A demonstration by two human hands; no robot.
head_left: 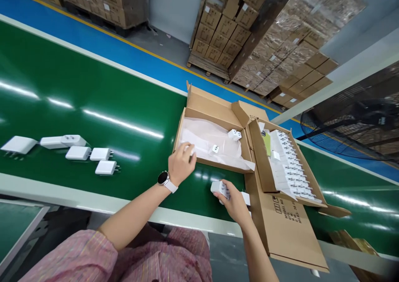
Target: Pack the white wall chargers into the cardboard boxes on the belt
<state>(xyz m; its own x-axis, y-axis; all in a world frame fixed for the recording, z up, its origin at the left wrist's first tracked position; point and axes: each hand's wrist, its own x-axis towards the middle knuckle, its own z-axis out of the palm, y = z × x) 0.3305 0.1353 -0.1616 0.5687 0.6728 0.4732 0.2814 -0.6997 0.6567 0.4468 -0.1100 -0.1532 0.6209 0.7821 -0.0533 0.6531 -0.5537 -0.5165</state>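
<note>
My left hand [182, 162], with a watch [163, 178] on its wrist, is over the near left corner of an open carton [218, 165]. Its fingers are curled, and something white shows at the fingertips, too little to name. White lining paper [199, 128] covers the carton's inside, with a white charger [215, 149] near the middle and more white chargers [235, 134] at the right. Below the carton, my right hand [234, 202] is closed around white plug chargers [220, 188], prongs showing. Beside it, another white charger [245, 198] lies against a cardboard flap.
At right, a tilted carton [264, 178] holds rows of chargers [293, 161], prongs up. Several loose chargers [106, 167] lie left on the green table [149, 107]. A cardboard flap [293, 240] overhangs the near edge. A fan [370, 115] stands right; stacked boxes [218, 32] are behind.
</note>
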